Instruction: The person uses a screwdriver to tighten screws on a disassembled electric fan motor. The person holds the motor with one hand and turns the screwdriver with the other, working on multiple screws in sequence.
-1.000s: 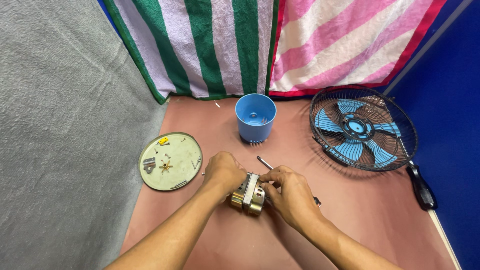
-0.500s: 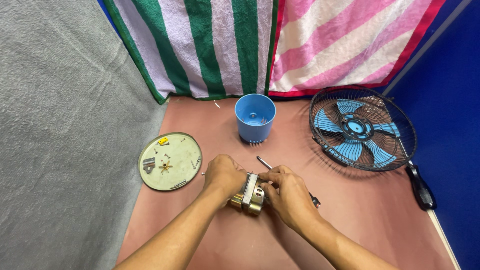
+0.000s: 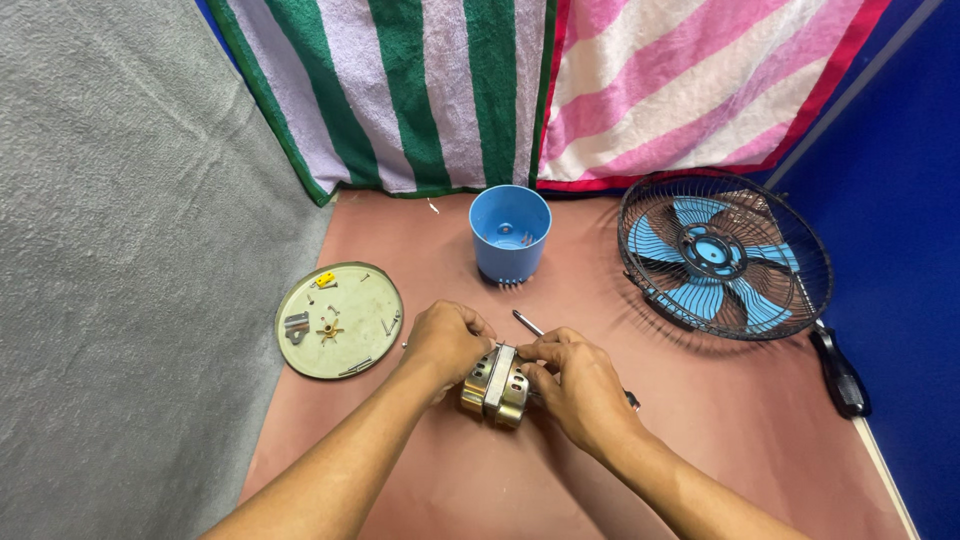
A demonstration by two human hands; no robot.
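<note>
Barely changed: left hand (image 3: 452,338) and right hand (image 3: 572,380) shifted slightly nearer on the metal motor (image 3: 496,382), fingers re-set around its casing, grip closed on both sides

The motor (image 3: 495,385) sits near the front middle of the table (image 3: 700,450), between the left hand (image 3: 448,340) and the right hand (image 3: 575,378). To its left lies a round plate (image 3: 340,320) carrying small parts, and behind it stands an open cup (image 3: 510,232). A fan guard with blades (image 3: 722,255) lies to the right, a screwdriver (image 3: 838,372) just beyond it at the table's right edge.
</note>
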